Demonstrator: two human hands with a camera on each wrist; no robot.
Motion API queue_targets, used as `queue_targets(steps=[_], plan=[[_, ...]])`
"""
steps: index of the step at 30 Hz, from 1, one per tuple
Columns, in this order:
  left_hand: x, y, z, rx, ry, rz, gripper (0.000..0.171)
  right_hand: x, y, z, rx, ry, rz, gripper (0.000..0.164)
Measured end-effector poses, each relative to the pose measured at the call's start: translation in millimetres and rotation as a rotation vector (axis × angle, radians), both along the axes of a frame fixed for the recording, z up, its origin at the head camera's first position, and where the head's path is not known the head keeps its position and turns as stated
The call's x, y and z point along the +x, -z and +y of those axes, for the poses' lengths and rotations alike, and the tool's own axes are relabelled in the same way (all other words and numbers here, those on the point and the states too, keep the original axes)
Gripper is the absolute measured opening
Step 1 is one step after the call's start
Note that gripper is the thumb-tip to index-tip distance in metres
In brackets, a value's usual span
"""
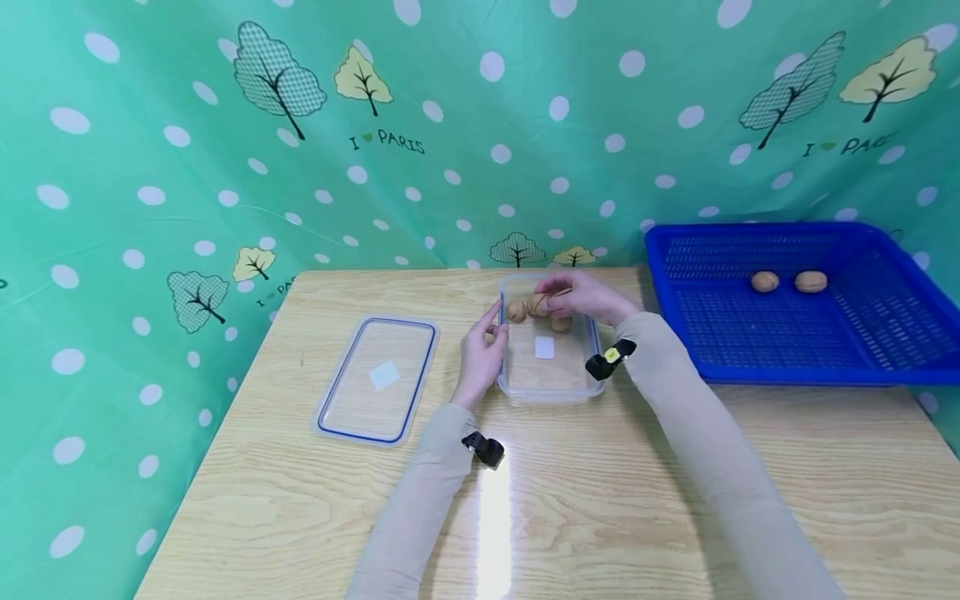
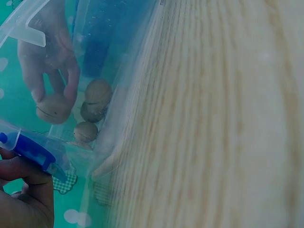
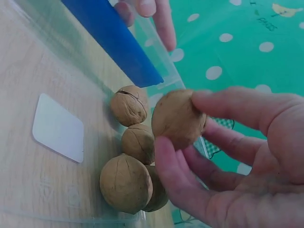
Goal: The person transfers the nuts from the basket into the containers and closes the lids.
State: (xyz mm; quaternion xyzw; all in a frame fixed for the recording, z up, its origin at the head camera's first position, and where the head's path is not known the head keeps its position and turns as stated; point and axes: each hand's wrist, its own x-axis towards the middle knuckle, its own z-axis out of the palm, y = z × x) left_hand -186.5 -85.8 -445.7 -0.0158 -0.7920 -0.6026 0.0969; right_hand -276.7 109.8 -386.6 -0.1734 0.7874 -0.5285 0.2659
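A clear plastic container (image 1: 551, 393) stands on the table, with several walnuts (image 3: 126, 183) grouped at its far end. My right hand (image 1: 588, 298) pinches another walnut (image 3: 178, 118) between thumb and fingers, just above those lying inside. Seen through the clear wall in the left wrist view, that walnut (image 2: 53, 109) is apart from the others. At the container's left side, my left hand (image 1: 480, 358) holds the wall near the rim, its fingers by a blue strip (image 2: 35, 151) there. Part of the left hand falls outside the left wrist view.
To the left lies a clear lid (image 1: 352, 392) with a blue seal, flat on the table. A blue plastic basket (image 1: 795, 371) sits at the right with two walnuts (image 1: 811, 282) in it. Behind the table hangs a green dotted curtain (image 1: 450, 125).
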Motion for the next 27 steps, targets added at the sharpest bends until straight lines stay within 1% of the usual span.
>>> queue_targets(steps=[4,7,15,19,24,27], plan=[[0.2,-0.6,1,0.003,0.005,-0.006,0.046,1.2,-1.7,1,0.05,0.0,0.02,0.039],[0.3,-0.9,1,0.002,0.007,0.001,0.046,3.5,-3.3,3,0.082,-0.017,0.054,0.038],[0.6,-1.5,1,0.013,0.003,0.006,0.045,13.6,-12.2,10,0.089,-0.063,0.123,0.038],[0.5,-1.7,1,0.006,-0.003,-0.004,0.046,17.8,-15.1,14,0.081,-0.047,0.157,0.035],[0.8,-2.4,1,0.009,-0.003,-0.024,0.046,23.6,-18.8,19,0.063,-0.015,0.199,0.027],[0.3,-2.2,2,0.015,-0.004,-0.03,0.046,27.5,-23.1,24,0.082,-0.004,0.206,0.027]])
